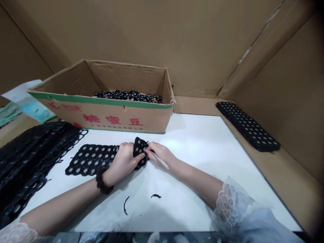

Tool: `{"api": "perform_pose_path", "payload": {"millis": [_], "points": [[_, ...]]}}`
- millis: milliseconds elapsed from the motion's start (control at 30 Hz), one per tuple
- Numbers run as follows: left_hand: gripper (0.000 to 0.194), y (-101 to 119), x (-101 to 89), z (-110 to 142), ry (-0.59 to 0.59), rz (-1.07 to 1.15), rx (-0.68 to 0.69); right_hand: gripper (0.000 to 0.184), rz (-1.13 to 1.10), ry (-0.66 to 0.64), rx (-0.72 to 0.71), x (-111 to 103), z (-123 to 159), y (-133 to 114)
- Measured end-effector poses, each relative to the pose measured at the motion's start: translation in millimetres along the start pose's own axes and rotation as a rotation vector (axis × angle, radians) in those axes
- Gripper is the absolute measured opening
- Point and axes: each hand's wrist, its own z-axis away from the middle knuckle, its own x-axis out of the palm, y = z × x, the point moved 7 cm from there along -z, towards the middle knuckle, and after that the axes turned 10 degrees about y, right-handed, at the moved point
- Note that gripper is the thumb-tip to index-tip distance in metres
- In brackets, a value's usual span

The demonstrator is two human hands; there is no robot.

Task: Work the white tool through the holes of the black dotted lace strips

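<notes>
A black rubber sheet full of round holes [91,159] lies flat on the white table [202,148]. My left hand [124,162] presses on its right end and bends that end upward, fingers closed on it. My right hand [160,154] touches the lifted end and pinches a thin white pointed tool [160,160] against it. A dark band sits on my left wrist.
A cardboard box [106,114] with several black rings inside stands behind the hands. A heap of black perforated sheets [27,158] lies at the left. A neat stack of such sheets [248,126] rests at the right. Two black scraps [140,200] lie near me. Cardboard walls surround the table.
</notes>
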Motion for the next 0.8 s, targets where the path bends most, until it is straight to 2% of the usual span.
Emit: {"api": "perform_pose_path", "payload": {"millis": [100, 267, 333, 633, 800], "points": [[0.025, -2.1, 0.0, -0.5, -0.022, 0.036, -0.013, 0.015, 0.0, 0.075, 0.036, -2.7, -1.0, 4.1], [0.032, -22.5, 4.1, -5.7, -0.143, 0.208, -0.181, 0.022, -0.476, 0.122, 0.376, -6.8, 5.2, 30.6], [0.032, -25.7, 4.0, -7.2, -0.15, 0.233, -0.195, 0.023, -0.588, 0.142, 0.445, -5.8, 6.7, 36.0], [0.037, -26.5, 3.4, -6.3, -0.153, 0.276, -0.217, 0.024, -0.679, 0.203, 0.502, -6.0, 5.6, 34.1], [0.034, -25.1, 1.7, -6.3, -0.144, 0.312, -0.213, 0.023, -0.661, 0.214, 0.467, -6.4, 7.0, 31.8]]}}
